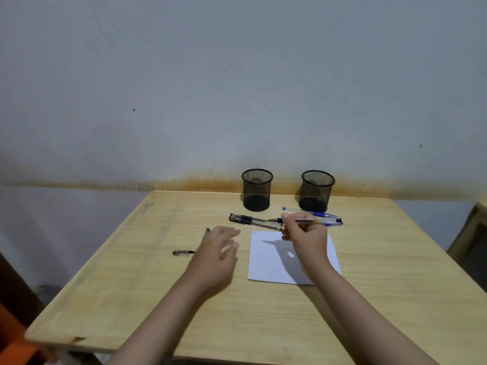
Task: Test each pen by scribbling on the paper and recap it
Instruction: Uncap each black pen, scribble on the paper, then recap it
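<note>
A white sheet of paper (274,259) lies on the wooden table (158,285), with a small scribble at its top left corner. My right hand (303,233) hovers over the paper's far edge and grips an uncapped clear pen (313,221) lying level, tip pointing left. Two black capped pens (253,221) lie side by side just beyond the paper. A blue pen (316,213) lies behind my right hand. My left hand (218,246) hangs open and blurred left of the paper. A loose pen cap (183,252) lies left of that hand. A dark tip (208,229) pokes out behind its fingers.
Two black mesh pen cups (257,189) (316,191) stand at the table's back edge against the grey wall. A dark piece of furniture (469,246) sits to the right of the table.
</note>
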Demonstrator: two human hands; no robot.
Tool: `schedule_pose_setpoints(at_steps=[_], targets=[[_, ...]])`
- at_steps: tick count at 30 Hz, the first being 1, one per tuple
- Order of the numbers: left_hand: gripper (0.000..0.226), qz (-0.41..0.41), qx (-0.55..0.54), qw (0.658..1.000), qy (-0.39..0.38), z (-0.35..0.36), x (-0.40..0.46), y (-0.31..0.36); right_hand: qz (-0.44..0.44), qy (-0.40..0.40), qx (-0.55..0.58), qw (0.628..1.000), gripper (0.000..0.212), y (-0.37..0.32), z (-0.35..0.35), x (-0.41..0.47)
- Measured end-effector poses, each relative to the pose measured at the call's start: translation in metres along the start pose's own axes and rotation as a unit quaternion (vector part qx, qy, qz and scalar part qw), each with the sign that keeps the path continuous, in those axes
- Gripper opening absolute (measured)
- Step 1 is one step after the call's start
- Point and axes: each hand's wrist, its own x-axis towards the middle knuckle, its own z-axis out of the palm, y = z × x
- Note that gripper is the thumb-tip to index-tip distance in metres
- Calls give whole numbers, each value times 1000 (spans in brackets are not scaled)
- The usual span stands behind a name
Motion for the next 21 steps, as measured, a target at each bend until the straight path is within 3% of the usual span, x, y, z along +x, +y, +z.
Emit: schedule_pose_setpoints(at_steps=[4, 7, 13, 21], targets=[[46, 2, 103, 989, -110, 28, 10, 5, 32, -4, -13, 999, 16, 11, 6, 14], [49, -14, 162, 975, -151, 37, 13, 2, 51, -31, -42, 997, 9, 20, 11, 25], [52, -9, 207, 967, -150, 42, 13, -4, 47, -16, -94, 994, 22, 26, 30, 38], [52, -13, 217, 963, -158, 45, 14, -5, 67, -66, -115, 989, 20, 48, 34, 45]])
